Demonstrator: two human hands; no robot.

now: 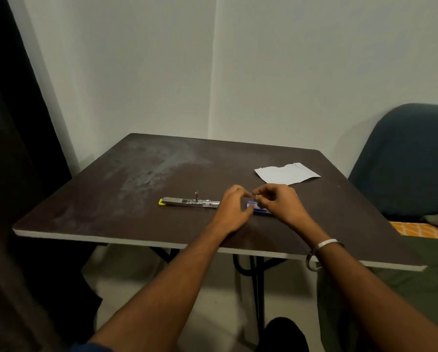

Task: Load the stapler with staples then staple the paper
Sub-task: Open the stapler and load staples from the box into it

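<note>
the table (162,174) is dark brown with a pale grey smudged patch and a whitish edge; on it lie a silver stapler (190,201) with a yellow-green tip, a blue staple box (256,208) and white paper (286,173). the wall (289,72) is off-white, the chair (403,161) dark blue, the cloth (421,229) orange with a white lattice pattern, and the bracelet (324,246) silver.

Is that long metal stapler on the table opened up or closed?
Open. The silver metal stapler with a yellow-green tip lies unfolded flat on the dark brown table, a small part sticking up from its middle.
</note>
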